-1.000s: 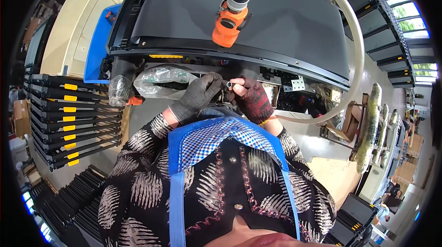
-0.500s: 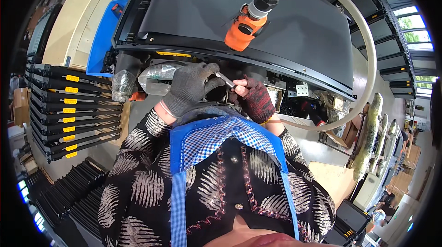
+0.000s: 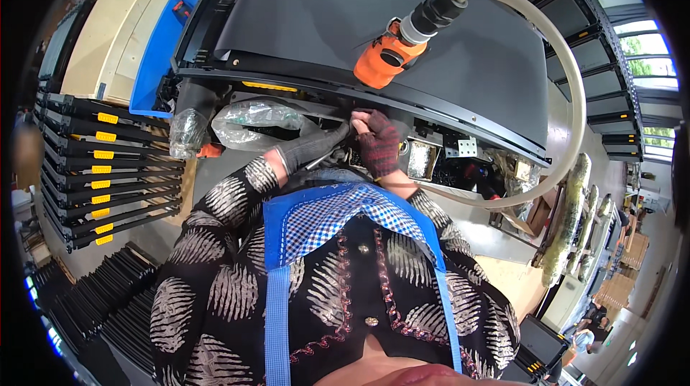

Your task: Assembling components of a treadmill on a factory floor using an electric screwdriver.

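My left hand [image 3: 315, 147], in a grey knit glove, reaches in from the left with its fingers together beside my right hand. A short, thin metal rod [image 3: 317, 162] shows at its lower edge; the rest is hidden. My right hand [image 3: 376, 145], in a dark red and black glove with bare fingertips, is closed in a pinch at the near edge of a treadmill deck [image 3: 402, 91]. What the pinch holds is too small or hidden to tell. Above the grey belt hangs an orange air tool [image 3: 382, 59], which neither hand touches.
A pale hose [image 3: 575, 77] loops from the air tool down the right side. Below the deck edge lie a clear plastic bag [image 3: 251, 123] and a small metal box of parts [image 3: 421, 159]. A blue bin [image 3: 152, 73] stands left; black frames with yellow labels [image 3: 104, 152] are stacked beside it.
The dark rod-like piece held between both hands is no longer visible there. My right hand has moved up and left to the deck edge; my left hand has turned and lowered.
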A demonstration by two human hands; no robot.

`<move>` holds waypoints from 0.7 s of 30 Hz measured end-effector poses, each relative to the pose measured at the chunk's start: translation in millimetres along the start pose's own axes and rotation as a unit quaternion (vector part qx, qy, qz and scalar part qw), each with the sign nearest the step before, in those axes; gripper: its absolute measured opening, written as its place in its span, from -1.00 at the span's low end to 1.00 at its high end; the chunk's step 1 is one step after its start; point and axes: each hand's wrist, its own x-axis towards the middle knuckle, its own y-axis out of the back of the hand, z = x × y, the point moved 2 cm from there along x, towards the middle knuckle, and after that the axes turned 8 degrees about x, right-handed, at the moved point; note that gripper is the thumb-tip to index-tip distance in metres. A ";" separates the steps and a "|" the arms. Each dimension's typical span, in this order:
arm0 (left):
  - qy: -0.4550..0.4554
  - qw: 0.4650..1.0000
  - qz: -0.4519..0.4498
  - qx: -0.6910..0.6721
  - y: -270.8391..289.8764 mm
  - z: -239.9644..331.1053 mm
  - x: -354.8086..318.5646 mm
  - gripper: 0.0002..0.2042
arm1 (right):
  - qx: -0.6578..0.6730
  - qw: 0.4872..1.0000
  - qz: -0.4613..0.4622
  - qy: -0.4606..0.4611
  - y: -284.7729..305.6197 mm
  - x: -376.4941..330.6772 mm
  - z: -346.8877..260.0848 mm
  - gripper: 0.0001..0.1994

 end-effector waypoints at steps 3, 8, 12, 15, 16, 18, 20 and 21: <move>0.091 0.995 0.013 -0.022 9.4 -20.1 22.7 -0.45 | 0.137 0.981 0.038 -0.131 -25.3 3.1 21.6 -0.70; 0.092 0.993 0.075 -0.017 15.0 4.4 44.6 -0.49 | -0.449 0.874 -0.186 -0.025 -19.3 32.0 39.9 -0.57; 0.048 0.992 0.119 -0.006 20.9 -15.8 71.1 -0.52 | -0.373 0.913 -0.159 0.033 -13.4 36.5 33.4 -0.52; 0.030 0.988 0.148 0.021 22.5 -24.4 82.9 -0.53 | -0.408 0.891 -0.193 0.041 -10.2 37.9 44.0 -0.43; 0.007 0.985 0.159 0.065 25.2 -28.5 86.5 -0.53 | -0.424 0.880 -0.209 0.045 -9.7 38.1 44.0 -0.38; -0.039 0.971 0.180 0.149 29.3 -36.7 93.5 -0.52 | -0.417 0.881 -0.213 0.064 -7.3 37.3 42.1 -0.37; -0.063 0.967 0.200 0.147 26.5 -34.1 94.0 -0.52 | -0.401 0.887 -0.210 0.094 -3.6 36.5 36.3 -0.35; -0.086 0.961 0.219 0.146 25.1 -32.6 94.0 -0.52 | -0.404 0.885 -0.211 0.095 -2.1 36.8 34.6 -0.35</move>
